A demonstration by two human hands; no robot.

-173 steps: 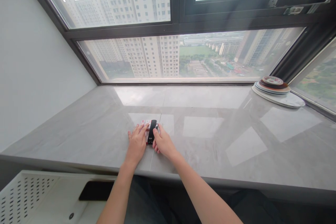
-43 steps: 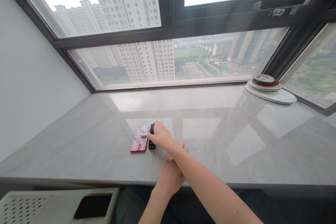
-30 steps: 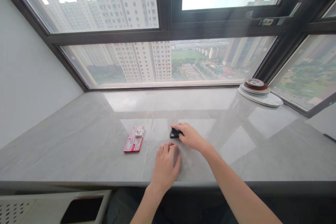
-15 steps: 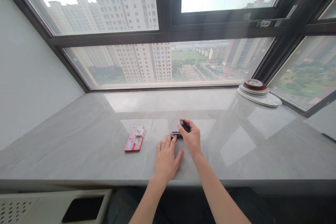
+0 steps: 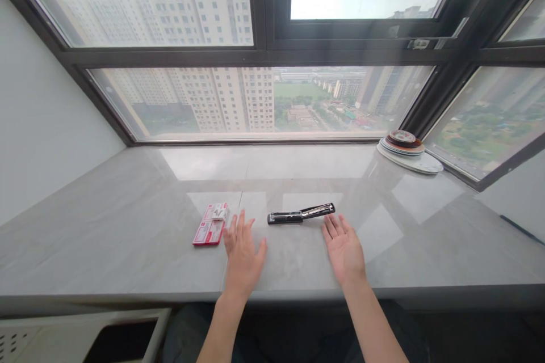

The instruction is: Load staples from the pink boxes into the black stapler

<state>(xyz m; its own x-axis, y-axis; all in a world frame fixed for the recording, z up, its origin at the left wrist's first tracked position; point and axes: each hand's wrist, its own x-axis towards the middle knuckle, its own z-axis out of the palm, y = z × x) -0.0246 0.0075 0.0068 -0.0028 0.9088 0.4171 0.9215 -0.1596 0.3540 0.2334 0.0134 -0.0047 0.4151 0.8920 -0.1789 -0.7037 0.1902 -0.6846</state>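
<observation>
A black stapler (image 5: 300, 214) lies swung fully open, flat on the grey stone sill (image 5: 128, 227), its two halves in one line. My right hand (image 5: 344, 249) rests open, fingers stretched out, just below the stapler's right end and not touching it. To the left my left hand (image 5: 242, 254) is open with fingers spread flat on the sill, below and left of the stapler. A red and white staple box (image 5: 210, 226) lies beside my left hand's fingertips.
A stack of plates (image 5: 406, 150) stands at the far right corner by the window frame. A white perforated bin (image 5: 51, 337) with a dark object in it sits below the sill's front edge at the lower left.
My right hand moved the stapler to the right of the staple box, swung it open flat and let go. Both hands have drawn back toward me, open.
</observation>
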